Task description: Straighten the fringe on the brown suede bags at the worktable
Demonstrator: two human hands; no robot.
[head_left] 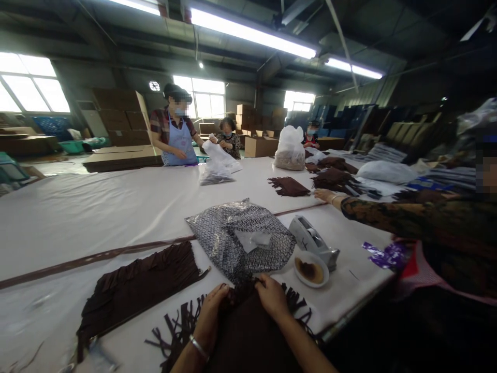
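A dark brown fringed scarf point(252, 331) lies spread at the table's near edge, its strips fanning out on both sides. My left hand point(213, 311) is closed on its far edge, a bracelet on the wrist. Close by on the right, my right hand point(272, 296) pinches the same edge between thumb and fingers. Just beyond both hands rests a clear plastic bag with black-and-white patterned cloth point(217, 233) in it. To the left lies a folded dark brown scarf point(143, 285), apart from my hands.
A tape dispenser point(310, 235) and a white bowl with brown contents point(311, 269) stand to the right. A co-worker's arm point(380, 212) reaches across from the right toward brown fringed pieces point(289, 186). Across the table point(128, 207), a person in an apron point(178, 142) handles a plastic bag point(219, 163).
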